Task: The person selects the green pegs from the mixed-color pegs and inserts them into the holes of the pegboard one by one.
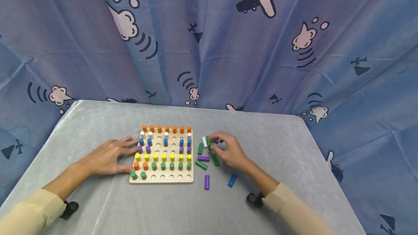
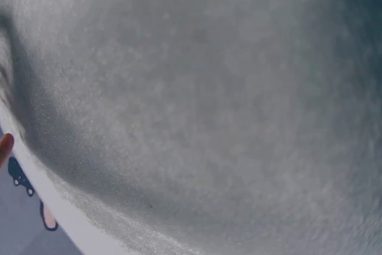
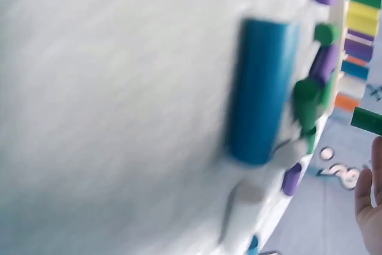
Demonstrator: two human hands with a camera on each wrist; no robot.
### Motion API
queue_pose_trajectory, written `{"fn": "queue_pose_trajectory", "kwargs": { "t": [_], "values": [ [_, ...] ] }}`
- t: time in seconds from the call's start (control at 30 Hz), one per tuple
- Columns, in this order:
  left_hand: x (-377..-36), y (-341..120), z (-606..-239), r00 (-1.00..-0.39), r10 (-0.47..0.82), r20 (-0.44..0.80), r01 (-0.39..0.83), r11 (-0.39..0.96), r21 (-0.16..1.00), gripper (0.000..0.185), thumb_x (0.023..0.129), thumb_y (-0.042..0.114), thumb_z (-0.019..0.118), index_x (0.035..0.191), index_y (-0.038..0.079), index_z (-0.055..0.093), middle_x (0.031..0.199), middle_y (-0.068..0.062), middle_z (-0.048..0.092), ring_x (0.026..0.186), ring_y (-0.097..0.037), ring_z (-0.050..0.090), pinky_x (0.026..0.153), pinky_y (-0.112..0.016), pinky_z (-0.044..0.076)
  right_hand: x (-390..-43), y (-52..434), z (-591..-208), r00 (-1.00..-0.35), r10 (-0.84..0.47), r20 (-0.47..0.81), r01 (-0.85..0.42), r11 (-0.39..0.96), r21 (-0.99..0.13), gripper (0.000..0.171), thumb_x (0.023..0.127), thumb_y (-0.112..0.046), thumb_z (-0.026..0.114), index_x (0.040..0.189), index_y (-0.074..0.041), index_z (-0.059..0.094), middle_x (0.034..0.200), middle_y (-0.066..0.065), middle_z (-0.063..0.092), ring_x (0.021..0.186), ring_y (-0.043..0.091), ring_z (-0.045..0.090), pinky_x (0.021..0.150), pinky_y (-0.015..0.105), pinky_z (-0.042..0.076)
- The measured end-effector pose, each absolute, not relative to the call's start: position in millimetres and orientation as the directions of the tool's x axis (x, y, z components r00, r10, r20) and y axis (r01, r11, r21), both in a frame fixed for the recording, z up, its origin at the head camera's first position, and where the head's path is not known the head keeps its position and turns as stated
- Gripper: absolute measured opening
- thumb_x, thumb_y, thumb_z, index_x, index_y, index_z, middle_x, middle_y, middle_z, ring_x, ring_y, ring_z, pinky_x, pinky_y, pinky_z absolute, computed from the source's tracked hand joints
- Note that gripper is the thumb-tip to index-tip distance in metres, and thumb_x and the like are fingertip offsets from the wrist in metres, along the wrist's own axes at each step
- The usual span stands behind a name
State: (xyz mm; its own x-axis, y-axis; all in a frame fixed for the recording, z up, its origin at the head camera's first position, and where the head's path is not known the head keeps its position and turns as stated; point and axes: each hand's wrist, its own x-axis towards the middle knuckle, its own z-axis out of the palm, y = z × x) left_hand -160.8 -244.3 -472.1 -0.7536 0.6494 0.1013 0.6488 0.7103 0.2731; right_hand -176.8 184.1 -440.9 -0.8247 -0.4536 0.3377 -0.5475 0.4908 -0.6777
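A pale wooden pegboard [image 1: 167,178] lies on the table, with rows of orange, white, blue, purple, yellow and green pegs standing in it. Several holes in its middle and front row are bare. My left hand [image 1: 111,156] rests at the board's left edge, fingers spread and fairly straight; only a fingertip [image 2: 5,146] shows in the left wrist view. To the right of the board, my right hand [image 1: 229,150] pinches a green peg [image 3: 366,120] between thumb and fingers, over loose pegs. Beneath it lie a white peg [image 1: 204,142] and another green peg [image 1: 215,160].
Nearer the front, a purple peg [image 1: 207,182] and a blue peg [image 1: 232,180] lie loose. Beside the board's right edge are a second purple peg [image 1: 203,159] and more green pegs [image 1: 201,165]. A patterned blue curtain [image 1: 215,64] hangs behind the grey table [image 1: 261,126].
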Motion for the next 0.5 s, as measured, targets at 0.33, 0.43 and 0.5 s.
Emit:
{"fn": "queue_pose_trajectory", "kwargs": {
  "t": [0.33, 0.43, 0.5],
  "values": [
    [-159.9, -244.5, -471.9, -0.756, 0.647, 0.102, 0.646, 0.711, 0.277, 0.078, 0.083, 0.066, 0.067, 0.135, 0.009, 0.063, 0.149, -0.011, 0.049, 0.136, -0.039, 0.045, 0.1, -0.061, 0.041, -163.6, 149.3, -423.3, -0.799, -0.512, 0.315, -0.552, 0.418, -0.721, 0.025, 0.086, 0.004, 0.074, 0.11, -0.002, 0.069, 0.107, 0.013, 0.07, 0.098, 0.024, 0.065, 0.086, 0.053, 0.053],
    [-160.0, -244.9, -472.3, -0.755, 0.648, 0.105, 0.648, 0.71, 0.276, 0.078, 0.083, 0.066, 0.068, 0.135, 0.009, 0.063, 0.15, -0.011, 0.049, 0.136, -0.039, 0.045, 0.1, -0.06, 0.041, -160.4, 139.9, -421.5, -0.774, -0.543, 0.324, -0.573, 0.384, -0.725, 0.025, 0.085, 0.004, 0.074, 0.11, 0.0, 0.069, 0.107, 0.012, 0.071, 0.1, 0.021, 0.065, 0.088, 0.05, 0.054],
    [-160.1, -245.1, -472.3, -0.754, 0.648, 0.108, 0.65, 0.709, 0.274, 0.077, 0.083, 0.065, 0.068, 0.135, 0.009, 0.063, 0.149, -0.011, 0.049, 0.136, -0.039, 0.045, 0.1, -0.06, 0.041, -158.5, 133.7, -420.9, -0.759, -0.559, 0.333, -0.588, 0.368, -0.721, 0.026, 0.085, 0.004, 0.074, 0.11, -0.002, 0.069, 0.107, 0.011, 0.071, 0.101, 0.017, 0.065, 0.09, 0.047, 0.054]
  ]
}}
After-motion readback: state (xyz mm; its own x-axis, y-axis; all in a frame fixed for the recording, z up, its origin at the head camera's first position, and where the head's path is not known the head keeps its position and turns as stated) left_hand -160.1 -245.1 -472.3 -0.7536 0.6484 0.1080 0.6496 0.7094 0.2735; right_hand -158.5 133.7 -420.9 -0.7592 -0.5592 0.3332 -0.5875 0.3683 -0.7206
